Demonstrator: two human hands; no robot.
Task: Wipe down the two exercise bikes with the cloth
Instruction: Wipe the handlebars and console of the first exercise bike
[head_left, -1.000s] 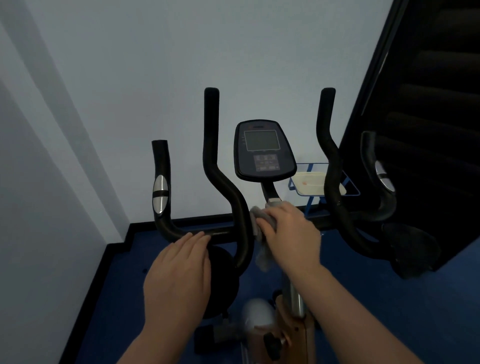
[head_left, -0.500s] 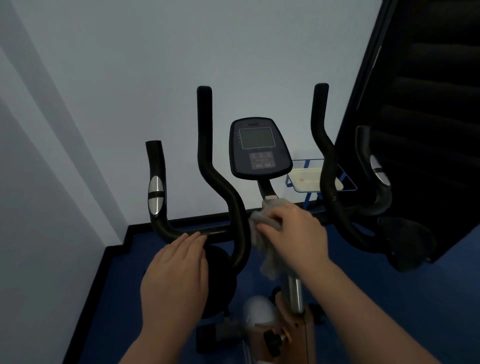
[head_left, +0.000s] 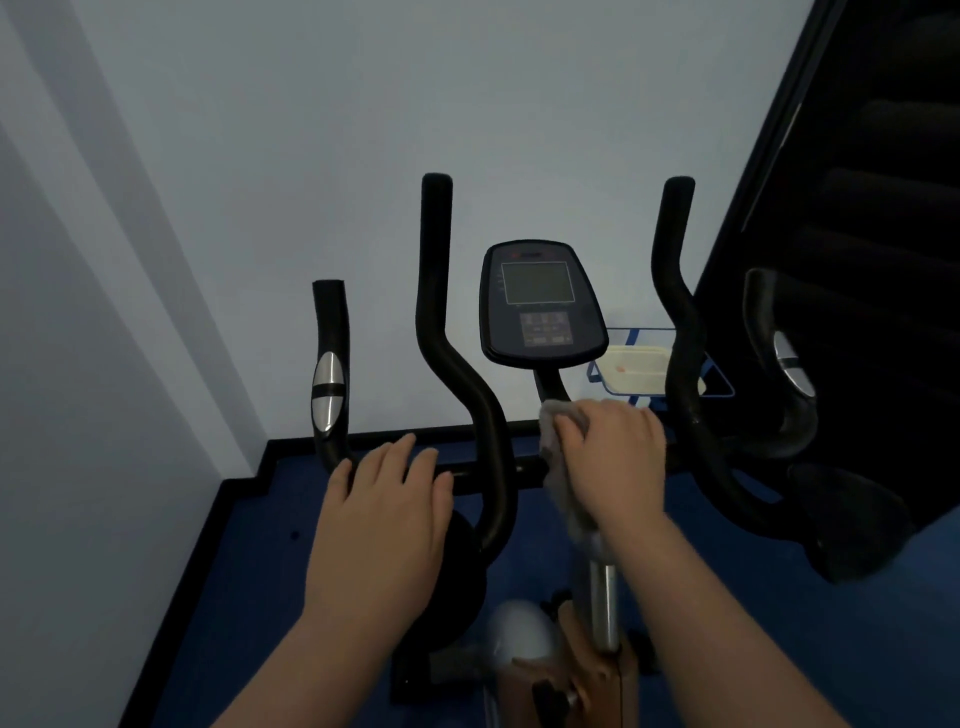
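An exercise bike stands in front of me, with black handlebars (head_left: 485, 415) and a dark console (head_left: 543, 304) on a stem. My right hand (head_left: 615, 457) grips a grey cloth (head_left: 558, 447) against the crossbar at the foot of the console stem, and the cloth hangs down below my fingers. My left hand (head_left: 387, 514) rests flat, fingers straight, on the left part of the crossbar. The steel post (head_left: 602, 603) and orange frame (head_left: 597, 686) show below. Only one bike is in view.
A pale wall is close behind the bike, with a corner at the left. A dark panel (head_left: 857, 208) stands at the right. A blue wire rack with a white tray (head_left: 639, 369) sits behind the handlebars. The floor is blue.
My right hand has slid the cloth to the right along the crossbar, away from the inner left bar toward the console stem. My left hand has stayed on the crossbar.
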